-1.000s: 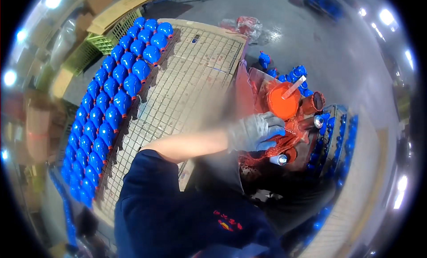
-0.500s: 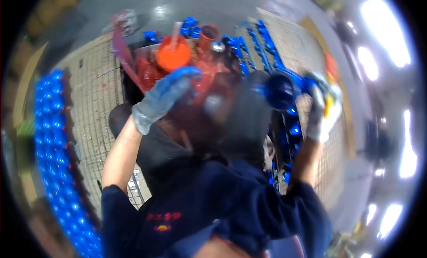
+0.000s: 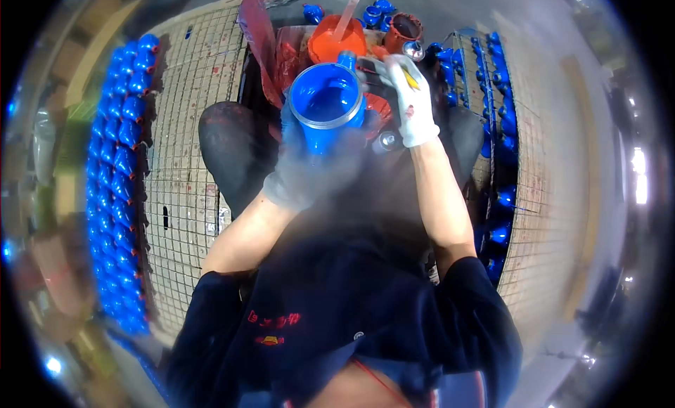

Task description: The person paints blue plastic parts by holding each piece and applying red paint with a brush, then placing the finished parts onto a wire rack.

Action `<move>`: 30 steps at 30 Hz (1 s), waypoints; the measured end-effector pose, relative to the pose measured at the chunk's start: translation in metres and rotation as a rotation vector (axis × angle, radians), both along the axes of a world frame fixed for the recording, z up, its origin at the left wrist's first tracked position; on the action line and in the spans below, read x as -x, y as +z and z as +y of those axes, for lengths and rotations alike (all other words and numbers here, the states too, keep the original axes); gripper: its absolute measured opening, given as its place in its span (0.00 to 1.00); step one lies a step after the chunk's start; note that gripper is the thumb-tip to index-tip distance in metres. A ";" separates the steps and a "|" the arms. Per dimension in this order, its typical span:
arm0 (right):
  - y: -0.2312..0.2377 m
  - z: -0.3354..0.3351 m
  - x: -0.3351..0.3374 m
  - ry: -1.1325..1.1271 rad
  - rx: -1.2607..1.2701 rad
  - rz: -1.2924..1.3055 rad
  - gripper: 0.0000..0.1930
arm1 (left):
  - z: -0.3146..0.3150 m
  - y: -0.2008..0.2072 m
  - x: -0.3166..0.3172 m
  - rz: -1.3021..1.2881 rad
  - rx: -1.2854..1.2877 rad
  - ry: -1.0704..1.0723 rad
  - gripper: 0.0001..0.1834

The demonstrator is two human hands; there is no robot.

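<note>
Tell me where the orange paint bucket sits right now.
In the head view, the orange paint bucket sits top centre, just beyond the blue cup-shaped part held in the left hand, with a dark red pot to its right.

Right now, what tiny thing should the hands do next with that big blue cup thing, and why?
Probably bring the right hand in toward the blue part. The left hand holds the blue part up with its open mouth facing the camera, and the right hand, in a white glove, sits just beside it, by the orange paint tub.
</note>
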State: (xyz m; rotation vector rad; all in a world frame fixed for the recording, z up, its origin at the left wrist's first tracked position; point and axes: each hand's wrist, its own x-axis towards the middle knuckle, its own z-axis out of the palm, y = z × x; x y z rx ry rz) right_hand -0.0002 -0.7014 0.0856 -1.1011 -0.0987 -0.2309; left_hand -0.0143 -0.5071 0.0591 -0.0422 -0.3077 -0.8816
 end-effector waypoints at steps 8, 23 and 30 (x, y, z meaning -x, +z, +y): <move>-0.053 -0.073 0.013 -0.307 -0.153 0.232 0.33 | 0.009 0.019 -0.001 0.320 -0.353 0.074 0.47; 0.111 -0.057 0.012 0.088 1.081 0.081 0.21 | 0.028 0.043 0.007 -1.925 -1.619 1.031 0.49; 0.128 -0.036 0.017 0.242 1.184 0.333 0.23 | 0.032 0.041 0.009 -1.908 -1.635 0.914 0.50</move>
